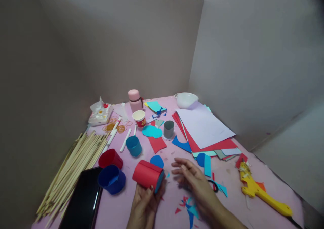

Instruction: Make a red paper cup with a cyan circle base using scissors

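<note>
A red paper tube (pixel 146 174) with blue at its right end lies on its side in my left hand (pixel 146 198), whose fingers and thumb hold it from below. To its right, my right hand (pixel 188 175) hovers with fingers apart and nothing in them. Just behind the tube is a blue paper disc (pixel 157 161). Dark-handled scissors (pixel 214 185) are partly hidden by my right hand. A dark blue cup (pixel 111 179) and a red cup (pixel 110 159) stand to the left.
Bamboo sticks (pixel 73 168) and a black phone (pixel 82 198) lie left. Behind are a teal cup (pixel 134 146), grey cup (pixel 168 129), paper cup (pixel 139 119) and pink flask (pixel 135 101). Paper sheets (pixel 202 126) and a yellow glue gun (pixel 263 193) lie right.
</note>
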A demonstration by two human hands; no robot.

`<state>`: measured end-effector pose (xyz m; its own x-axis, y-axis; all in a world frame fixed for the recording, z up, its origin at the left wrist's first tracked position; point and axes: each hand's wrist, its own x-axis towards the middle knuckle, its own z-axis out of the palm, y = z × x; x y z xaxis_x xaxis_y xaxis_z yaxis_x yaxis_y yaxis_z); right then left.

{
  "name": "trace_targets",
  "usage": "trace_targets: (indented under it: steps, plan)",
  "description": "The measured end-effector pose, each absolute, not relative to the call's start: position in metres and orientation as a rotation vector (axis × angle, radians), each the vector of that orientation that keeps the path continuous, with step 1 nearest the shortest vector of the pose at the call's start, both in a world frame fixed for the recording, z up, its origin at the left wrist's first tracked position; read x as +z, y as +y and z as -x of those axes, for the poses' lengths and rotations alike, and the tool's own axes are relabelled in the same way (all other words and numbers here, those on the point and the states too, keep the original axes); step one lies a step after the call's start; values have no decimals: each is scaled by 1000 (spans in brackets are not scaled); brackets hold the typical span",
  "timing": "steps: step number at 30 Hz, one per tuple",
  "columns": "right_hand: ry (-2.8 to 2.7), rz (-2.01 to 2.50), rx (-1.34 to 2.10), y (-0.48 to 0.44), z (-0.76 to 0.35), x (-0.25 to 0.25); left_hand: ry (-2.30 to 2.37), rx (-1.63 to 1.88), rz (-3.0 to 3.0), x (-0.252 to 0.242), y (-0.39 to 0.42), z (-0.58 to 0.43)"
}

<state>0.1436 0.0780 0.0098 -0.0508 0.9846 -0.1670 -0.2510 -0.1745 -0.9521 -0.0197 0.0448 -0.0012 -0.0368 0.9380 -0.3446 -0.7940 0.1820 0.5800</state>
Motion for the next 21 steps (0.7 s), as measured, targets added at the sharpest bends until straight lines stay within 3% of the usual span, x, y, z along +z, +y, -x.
trace_targets:
  steps: [5,15,18,21]
  plan:
    - [-1273,1361,985,74,-209,21,721,1309,-44,2,47,27]
    - [-2175,1745,689,24,-231,-10,565,1174,-90,-2,45,30]
    - [-2169,1691,683,26,-231,-13,543,1169,-102,-4,45,31]
    - [-1849,1560,890,29,-239,-14,520,1163,-121,-3,44,31]
